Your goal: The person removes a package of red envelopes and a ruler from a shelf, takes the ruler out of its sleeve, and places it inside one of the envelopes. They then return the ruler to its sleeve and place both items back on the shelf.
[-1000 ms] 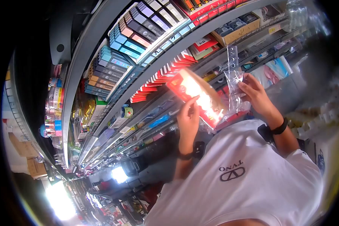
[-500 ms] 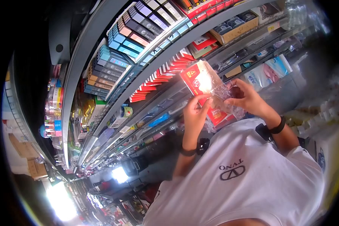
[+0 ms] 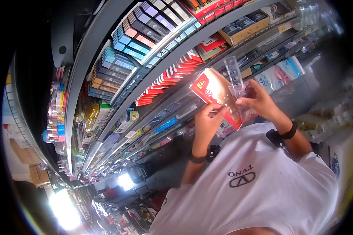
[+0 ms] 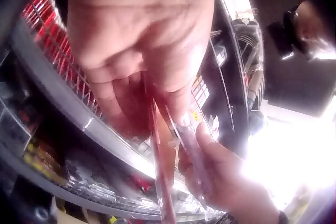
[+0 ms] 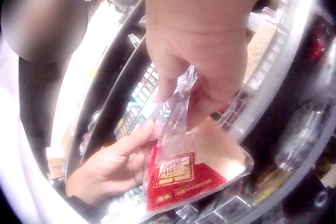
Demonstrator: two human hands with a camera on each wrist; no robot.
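A flat red and cream-gold packet [image 3: 210,87] with a "4" printed near its corner is held up in front of the white shirt. My left hand [image 3: 208,122] pinches its near edge between thumb and fingers. Clear crinkled plastic wrapping [image 3: 233,72] stands up beside the packet, and my right hand [image 3: 259,100] pinches it. In the right wrist view the plastic [image 5: 176,116] runs from the right fingers down to the packet's red printed face [image 5: 181,182]. The left wrist view shows the packet [image 4: 157,161] edge-on below the left hand [image 4: 136,40].
Shelves curve across the front, with rows of blue, grey and pink boxes [image 3: 145,35] on one. Red envelopes [image 3: 168,82] stand in a row on the shelf below. A cardboard box [image 3: 247,33] holds dark packs. A white and pink pack [image 3: 282,72] lies further right.
The packet has turned and risen slightly between the hands. The right hand came in toward the packet, and the clear plastic dipped and now stands up again. The left hand has shifted slightly right.
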